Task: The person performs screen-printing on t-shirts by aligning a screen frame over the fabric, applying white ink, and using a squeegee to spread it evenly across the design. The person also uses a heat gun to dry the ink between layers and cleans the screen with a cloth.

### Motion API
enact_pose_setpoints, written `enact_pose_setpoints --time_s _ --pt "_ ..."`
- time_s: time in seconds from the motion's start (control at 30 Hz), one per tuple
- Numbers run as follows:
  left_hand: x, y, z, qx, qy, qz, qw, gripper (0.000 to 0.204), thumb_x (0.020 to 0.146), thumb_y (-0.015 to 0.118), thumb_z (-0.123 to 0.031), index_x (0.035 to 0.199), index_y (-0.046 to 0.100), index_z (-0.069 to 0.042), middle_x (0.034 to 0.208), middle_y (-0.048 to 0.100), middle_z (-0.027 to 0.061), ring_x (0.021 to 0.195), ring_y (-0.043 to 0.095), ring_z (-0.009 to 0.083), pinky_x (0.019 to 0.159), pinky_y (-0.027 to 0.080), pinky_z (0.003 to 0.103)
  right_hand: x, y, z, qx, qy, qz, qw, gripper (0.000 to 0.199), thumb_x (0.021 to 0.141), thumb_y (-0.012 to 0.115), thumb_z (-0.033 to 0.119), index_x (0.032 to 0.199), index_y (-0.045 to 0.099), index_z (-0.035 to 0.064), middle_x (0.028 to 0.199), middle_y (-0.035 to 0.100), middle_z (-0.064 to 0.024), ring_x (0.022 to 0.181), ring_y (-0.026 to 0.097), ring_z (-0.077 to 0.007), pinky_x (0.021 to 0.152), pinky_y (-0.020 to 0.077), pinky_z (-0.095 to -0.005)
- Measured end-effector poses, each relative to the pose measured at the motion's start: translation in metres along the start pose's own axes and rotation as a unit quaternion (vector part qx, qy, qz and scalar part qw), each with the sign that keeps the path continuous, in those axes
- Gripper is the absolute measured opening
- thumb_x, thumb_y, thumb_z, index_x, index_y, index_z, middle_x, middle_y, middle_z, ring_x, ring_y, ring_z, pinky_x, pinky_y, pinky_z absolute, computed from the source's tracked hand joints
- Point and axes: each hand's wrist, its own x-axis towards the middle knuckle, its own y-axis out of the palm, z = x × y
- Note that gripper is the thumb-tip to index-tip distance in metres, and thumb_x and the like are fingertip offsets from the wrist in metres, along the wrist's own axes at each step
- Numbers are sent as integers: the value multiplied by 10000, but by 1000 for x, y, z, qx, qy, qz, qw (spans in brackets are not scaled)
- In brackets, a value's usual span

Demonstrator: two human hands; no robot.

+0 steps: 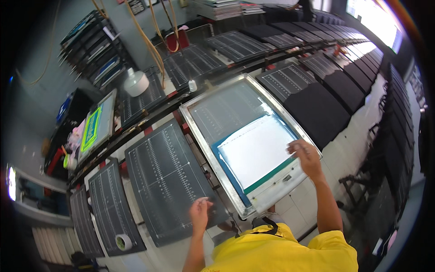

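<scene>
A metal-framed printing screen (198,136) lies tilted over a dark pallet, its mesh coated white inside a green-blue border. My right hand (306,156) rests on the screen's right frame edge, fingers curled over it. My left hand (200,214) lies flat on the dark gridded pallet (163,177) to the left of the screen, close to the frame's near corner, holding nothing I can make out.
Long rows of dark pallets (317,109) run away to the right and back. A roll of tape (123,242) sits on a nearer pallet at lower left. A white jug (136,83) stands behind, and a rack of screens (93,50) at the back left.
</scene>
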Motion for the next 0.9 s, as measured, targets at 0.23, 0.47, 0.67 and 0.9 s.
enact_pose_setpoints --time_s 0.23,0.47,0.67,0.9 --pt "-32 71 15 184 -4 -93 979 281 999 593 -186 1179 645 23 971 681 80 860 657 142 749 534 268 47 -135 -149 -281 -28 -64 957 193 936 533 69 1040 666 -25 981 690 -187 897 681 -319 813 527 -378" --pt "-45 122 8 360 71 -163 916 318 935 640 -196 1162 671 26 985 670 174 821 676 230 667 532 321 55 -152 -229 -309 -26 15 951 240 936 551 84 1130 640 -27 1027 693 -224 961 670 -383 838 522 -402" --pt "-36 130 23 424 27 -187 886 307 942 615 -213 1121 683 28 949 673 198 796 684 300 681 522 377 63 -148 -261 -213 13 12 977 241 943 545 77 1130 644 -40 972 704 -210 886 695 -309 796 519 -352" --pt "-24 118 50 407 36 -211 888 289 948 618 -206 1058 698 49 850 700 223 771 695 283 696 520 353 70 -136 -267 -148 47 -27 987 212 922 554 48 1063 677 -53 915 718 -156 832 682 -214 782 515 -316"
